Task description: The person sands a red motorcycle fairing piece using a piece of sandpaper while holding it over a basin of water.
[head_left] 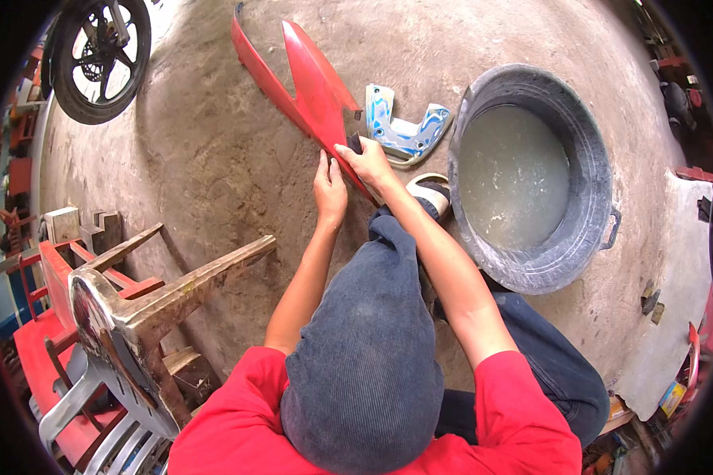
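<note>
A stained, bare concrete floor (206, 150) spreads beneath everything, with one black-tyred wheel (97, 59) at ten o'clock and one worn wooden stool (202, 289) tipped over at eight. We count one red forked panel (317, 89) at eleven to twelve o'clock, one blue-and-white curved part (408, 136) at one, and one grey tub (590, 170) of cloudy water at two. Our left forearm rises nearly straight toward twelve; our right slants from five o'clock toward eleven, crossing past the raised denim knee (360, 356). Our left hand (330, 190) points its slightly parted fingers at twelve, their tips against the panel's near edge; we cannot tell how firmly they grip. Our right hand (368, 164) curls around one small dark block (355, 144), its thumb resting on the panel, whose prongs reach beyond both sets of fingertips toward eleven.
</note>
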{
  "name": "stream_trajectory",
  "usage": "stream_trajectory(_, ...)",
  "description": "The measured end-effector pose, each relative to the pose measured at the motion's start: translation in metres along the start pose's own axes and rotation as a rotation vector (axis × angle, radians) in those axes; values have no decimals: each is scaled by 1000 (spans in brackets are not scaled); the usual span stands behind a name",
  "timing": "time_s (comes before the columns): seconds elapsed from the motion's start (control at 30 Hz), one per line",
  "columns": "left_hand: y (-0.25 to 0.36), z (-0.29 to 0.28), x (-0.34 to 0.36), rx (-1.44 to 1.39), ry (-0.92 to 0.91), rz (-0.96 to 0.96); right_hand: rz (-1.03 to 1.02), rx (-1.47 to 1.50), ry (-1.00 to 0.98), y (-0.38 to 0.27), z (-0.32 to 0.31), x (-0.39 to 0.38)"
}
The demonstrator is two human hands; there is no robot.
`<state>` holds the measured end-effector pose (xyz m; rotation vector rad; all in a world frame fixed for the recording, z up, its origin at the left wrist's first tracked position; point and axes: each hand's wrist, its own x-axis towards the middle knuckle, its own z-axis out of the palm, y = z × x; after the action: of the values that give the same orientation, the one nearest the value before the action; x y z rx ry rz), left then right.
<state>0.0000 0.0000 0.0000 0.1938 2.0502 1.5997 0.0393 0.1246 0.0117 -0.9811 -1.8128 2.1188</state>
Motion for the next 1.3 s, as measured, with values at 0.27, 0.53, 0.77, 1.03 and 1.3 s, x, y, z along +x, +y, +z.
stream_trajectory(0.27,18,-9,24,-285,8,-120,-5,409,-92,-22,-4,-4)
stream_trajectory(0.53,103,-11,66,-806,-324,-105,-39,491,-162,-46,-24,-10)
stream_trajectory(0.77,130,1,76,-1062,-561,-96,-85,490,-190,-80,-29,-24)
stream_trajectory(1.03,167,-36,88,-968,-423,-182,-184,365,-198,-166,-72,-34)
stream_trajectory(1.3,282,-46,115,-1191,-597,275,-184,230,-236,-243,-156,-95)
